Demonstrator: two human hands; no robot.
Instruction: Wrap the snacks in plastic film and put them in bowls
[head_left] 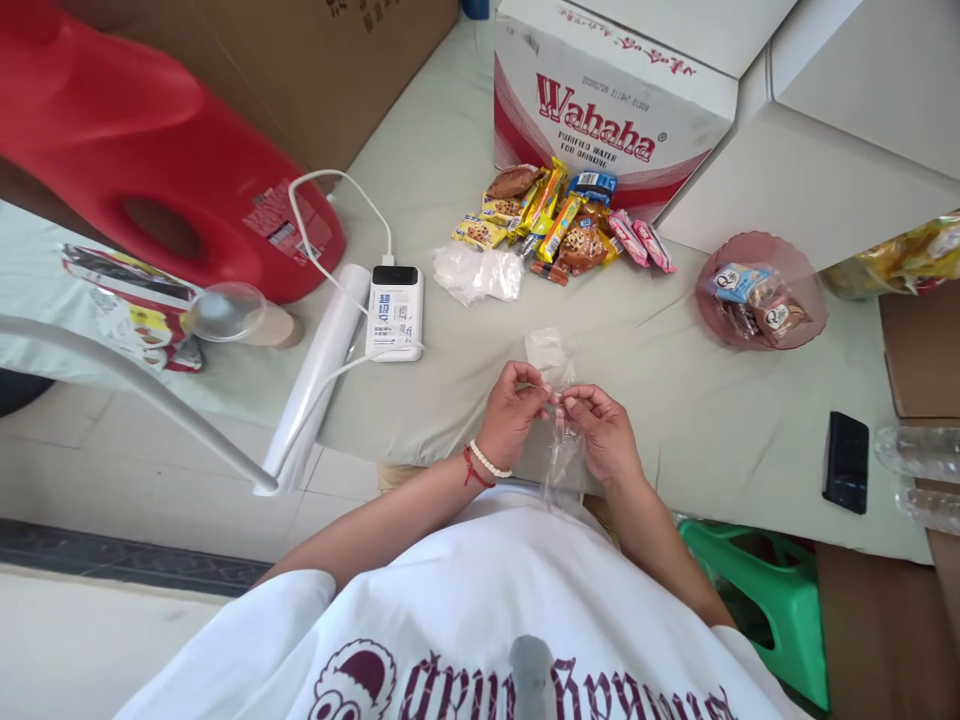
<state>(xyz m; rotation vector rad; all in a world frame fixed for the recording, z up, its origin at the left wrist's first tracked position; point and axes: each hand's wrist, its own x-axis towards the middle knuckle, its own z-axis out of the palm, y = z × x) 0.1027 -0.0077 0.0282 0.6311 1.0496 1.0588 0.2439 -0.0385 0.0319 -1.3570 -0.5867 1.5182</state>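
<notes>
My left hand and my right hand meet over the near edge of the cloth-covered table. Both pinch a small clear plastic bag between fingertips. Part of the bag hangs down toward my shirt and part sticks up past my fingers. On my left wrist I wear a bead bracelet and a red string. A pile of wrapped snacks lies farther back on the table. A crumpled clear bag rests beside the pile.
A pink bowl with wrapped snacks sits right. A Wahaha carton stands behind the pile. A white power bank with cable, a white roll, a red jug, a black phone and a green stool surround me.
</notes>
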